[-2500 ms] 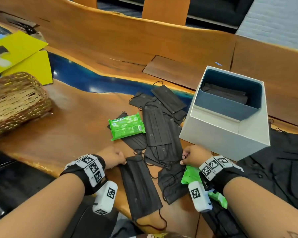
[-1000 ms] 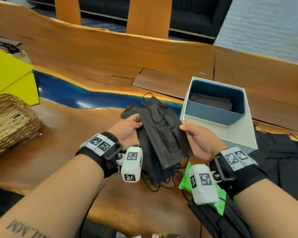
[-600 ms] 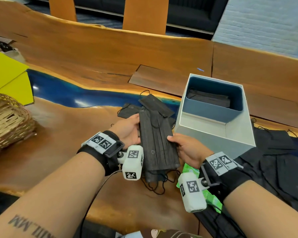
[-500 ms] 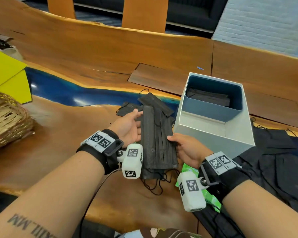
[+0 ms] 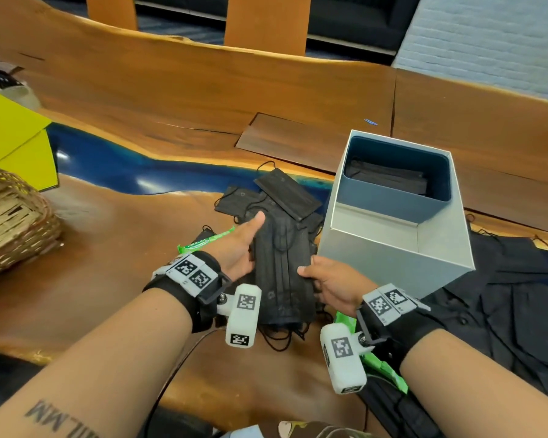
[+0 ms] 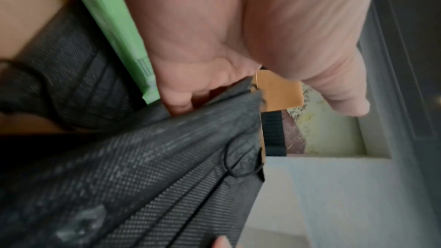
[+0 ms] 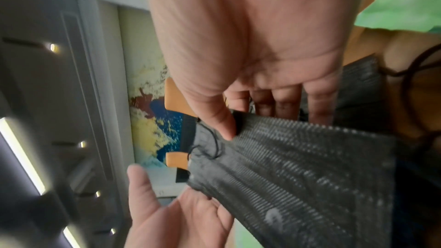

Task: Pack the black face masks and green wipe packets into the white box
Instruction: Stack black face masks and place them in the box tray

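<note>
1. A stack of black face masks (image 5: 283,273) is held above the wooden table (image 5: 108,279), just left of the white box (image 5: 393,257). Its long axis runs from the person toward the table's far edge, the far end tipped slightly up, and ear loops dangle from the near end.
2. The right hand (image 5: 332,284) pinches the stack's right long edge, thumb on top and fingers underneath.
3. The left hand (image 5: 238,245) lies along the left long edge, thumb straight and lifted off the masks; its fingers are under the stack, and how far they curl cannot be told.
4. More loose masks (image 5: 285,194) lie on the table beyond the stack, beside the box's left wall.
5. The box stands open, with a few masks (image 5: 389,178) lying flat in its blue-lined inner compartment.
6. One green wipe packet (image 5: 203,241) shows left of the left hand; another (image 5: 380,368) lies beneath the right wrist.
7. A wicker basket (image 5: 10,222) sits near the table's left edge, with yellow card (image 5: 10,137) behind it.
</note>
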`<state>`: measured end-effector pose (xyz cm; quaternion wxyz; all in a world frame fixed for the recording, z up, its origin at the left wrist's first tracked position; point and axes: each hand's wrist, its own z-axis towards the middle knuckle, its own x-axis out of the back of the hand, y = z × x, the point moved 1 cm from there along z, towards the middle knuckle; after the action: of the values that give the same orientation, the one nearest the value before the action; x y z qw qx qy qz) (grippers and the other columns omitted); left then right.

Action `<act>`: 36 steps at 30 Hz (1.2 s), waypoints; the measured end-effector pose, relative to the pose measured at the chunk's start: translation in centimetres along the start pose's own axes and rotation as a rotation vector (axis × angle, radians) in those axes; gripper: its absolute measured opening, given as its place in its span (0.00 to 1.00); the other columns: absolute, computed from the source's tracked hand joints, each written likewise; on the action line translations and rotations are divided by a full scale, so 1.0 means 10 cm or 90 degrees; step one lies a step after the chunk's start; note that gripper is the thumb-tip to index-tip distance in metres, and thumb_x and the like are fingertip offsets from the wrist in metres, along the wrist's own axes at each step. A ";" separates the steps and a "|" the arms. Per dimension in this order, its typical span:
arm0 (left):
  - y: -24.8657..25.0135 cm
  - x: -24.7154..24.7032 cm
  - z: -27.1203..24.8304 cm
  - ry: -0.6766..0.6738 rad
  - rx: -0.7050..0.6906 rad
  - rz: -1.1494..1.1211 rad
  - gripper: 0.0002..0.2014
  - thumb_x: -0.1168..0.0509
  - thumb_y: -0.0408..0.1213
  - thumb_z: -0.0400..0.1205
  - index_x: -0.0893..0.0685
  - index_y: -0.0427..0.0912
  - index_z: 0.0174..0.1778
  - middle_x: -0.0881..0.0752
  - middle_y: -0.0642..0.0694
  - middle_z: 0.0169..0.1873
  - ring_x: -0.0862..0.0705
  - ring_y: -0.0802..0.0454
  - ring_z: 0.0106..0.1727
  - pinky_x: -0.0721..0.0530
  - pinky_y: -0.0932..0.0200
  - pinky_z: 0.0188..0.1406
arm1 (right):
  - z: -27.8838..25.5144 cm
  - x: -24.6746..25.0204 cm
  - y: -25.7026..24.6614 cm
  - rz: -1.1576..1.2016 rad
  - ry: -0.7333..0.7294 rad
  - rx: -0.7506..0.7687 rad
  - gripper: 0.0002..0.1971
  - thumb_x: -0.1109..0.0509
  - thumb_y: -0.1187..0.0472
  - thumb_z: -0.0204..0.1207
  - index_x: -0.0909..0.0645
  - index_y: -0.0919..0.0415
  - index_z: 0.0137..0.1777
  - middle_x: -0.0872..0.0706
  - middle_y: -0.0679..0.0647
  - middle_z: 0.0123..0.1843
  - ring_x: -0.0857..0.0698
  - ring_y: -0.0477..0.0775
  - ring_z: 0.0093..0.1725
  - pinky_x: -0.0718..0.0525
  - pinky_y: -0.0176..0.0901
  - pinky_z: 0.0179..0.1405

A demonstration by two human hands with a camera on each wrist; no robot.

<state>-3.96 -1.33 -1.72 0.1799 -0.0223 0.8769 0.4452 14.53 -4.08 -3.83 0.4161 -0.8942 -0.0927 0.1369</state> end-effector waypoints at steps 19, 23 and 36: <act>-0.15 0.03 -0.10 0.039 0.069 0.139 0.16 0.42 0.26 0.83 0.22 0.37 0.66 0.16 0.39 0.62 0.19 0.44 0.63 0.21 0.49 0.64 | 0.05 0.03 0.00 -0.053 0.019 0.037 0.17 0.24 0.55 0.62 0.26 0.58 0.46 0.18 0.71 0.55 0.19 0.66 0.60 0.27 0.66 0.72; -0.08 0.04 -0.19 0.004 0.012 0.148 0.18 0.40 0.20 0.81 0.22 0.41 0.64 0.14 0.43 0.59 0.18 0.46 0.63 0.22 0.48 0.68 | 0.02 0.02 -0.03 0.044 -0.006 0.108 0.12 0.35 0.75 0.77 0.31 0.60 0.40 0.20 0.65 0.50 0.18 0.58 0.51 0.17 0.48 0.56; -0.02 0.02 -0.24 -0.003 -0.137 0.459 0.15 0.33 0.26 0.78 0.26 0.52 0.47 0.16 0.49 0.45 0.17 0.55 0.53 0.20 0.66 0.52 | -0.04 -0.02 -0.12 -0.147 0.046 0.190 0.16 0.28 0.69 0.75 0.20 0.50 0.58 0.13 0.52 0.58 0.16 0.52 0.62 0.20 0.44 0.65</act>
<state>-4.81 -3.32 -0.59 0.0105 0.2700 0.7761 0.5698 14.42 -3.64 -2.66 0.5600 -0.8103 -0.1585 0.0686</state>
